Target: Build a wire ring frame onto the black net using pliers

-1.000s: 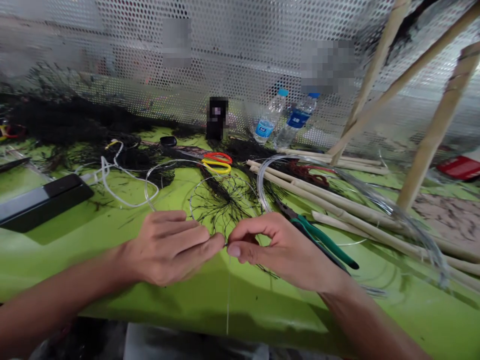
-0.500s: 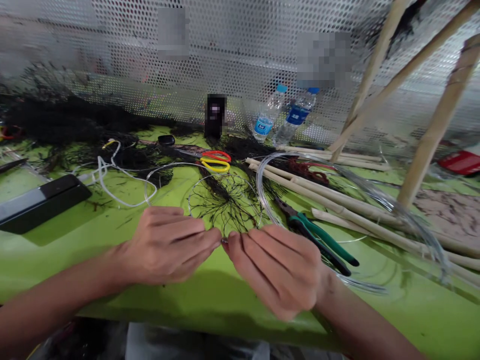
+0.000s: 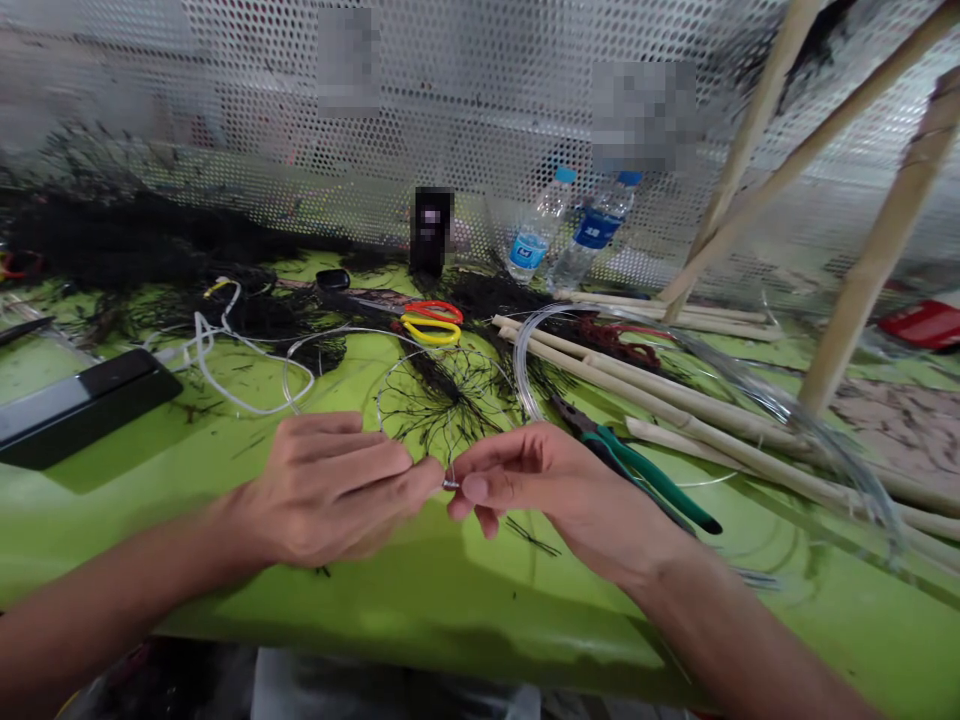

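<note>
A thin wire hoop (image 3: 379, 398) lies in front of me, with black branching strands (image 3: 456, 395) spread across it from a dark centre. My left hand (image 3: 337, 490) is closed in a pinch at the hoop's near edge. Between the two hands a short twisted bit of silvery wire (image 3: 450, 485) shows. My right hand (image 3: 517, 480) pinches this wire with thumb and index finger, its other fingers loosely curled below. The left fingertips are partly hidden by the hand itself.
Green-handled pliers (image 3: 645, 475) lie right of my right hand, beside a coil of clear wire (image 3: 525, 350) and bamboo sticks (image 3: 660, 385). Red-and-yellow scissors (image 3: 431, 325) lie beyond the hoop. A power bank (image 3: 90, 400) with a white cable sits left; two water bottles (image 3: 532, 235) stand behind.
My right hand has turned over, from knuckles up with fingers bunched to a thumb-and-index pinch seen from the side. The left hand has stayed nearly still.
</note>
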{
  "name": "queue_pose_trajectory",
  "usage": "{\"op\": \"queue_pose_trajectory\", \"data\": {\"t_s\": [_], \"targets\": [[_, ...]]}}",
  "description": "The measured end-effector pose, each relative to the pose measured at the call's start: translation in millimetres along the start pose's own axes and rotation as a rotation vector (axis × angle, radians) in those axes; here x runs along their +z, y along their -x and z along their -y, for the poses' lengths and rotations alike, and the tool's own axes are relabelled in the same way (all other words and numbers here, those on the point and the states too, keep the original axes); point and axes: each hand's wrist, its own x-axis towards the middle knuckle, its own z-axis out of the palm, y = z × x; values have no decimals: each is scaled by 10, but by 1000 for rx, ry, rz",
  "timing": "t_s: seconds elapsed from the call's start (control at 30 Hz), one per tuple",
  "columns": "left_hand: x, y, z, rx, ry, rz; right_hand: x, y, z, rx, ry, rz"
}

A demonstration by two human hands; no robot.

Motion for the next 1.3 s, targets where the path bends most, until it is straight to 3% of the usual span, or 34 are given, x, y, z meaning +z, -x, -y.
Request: {"op": "queue_pose_trajectory", "data": {"t_s": [0.17,0.3,0.37,0.5,0.63,0.73,0.8,0.87,0.97,1.03,1.13,1.3], "targets": [[-18,-38,-12,-19,1,-8,22,-7,-38,-39,-72,-52],[-59,-48,-5,-32,-18,20,61,9,-63,-197,8,-112],[-77,-52,-2,-31,-32,20,88,29,-63,-363,222,-182],[-76,-62,-17,-45,-46,-1,103,77,-65,-842,815,-290],[-47,-72,-40,-72,-42,-19,49,131,-91,-1270,1393,-329],[-46,-82,-35,-63,-33,-31,24,156,-96,-1374,1647,-278],[-59,-85,-20,-38,-35,-39,29,144,-74,-1262,1432,-288],[-73,-80,0,-2,-35,-34,36,110,-32,-965,1053,-247],[-76,-52,24,18,-32,-8,20,44,35,-472,557,-72],[-61,-28,30,15,-32,-12,-3,1,53,-255,340,23],[-30,4,30,27,2,-4,-27,-44,45,-110,200,72],[-22,15,4,34,45,45,-4,-33,64,-90,313,74]]}}
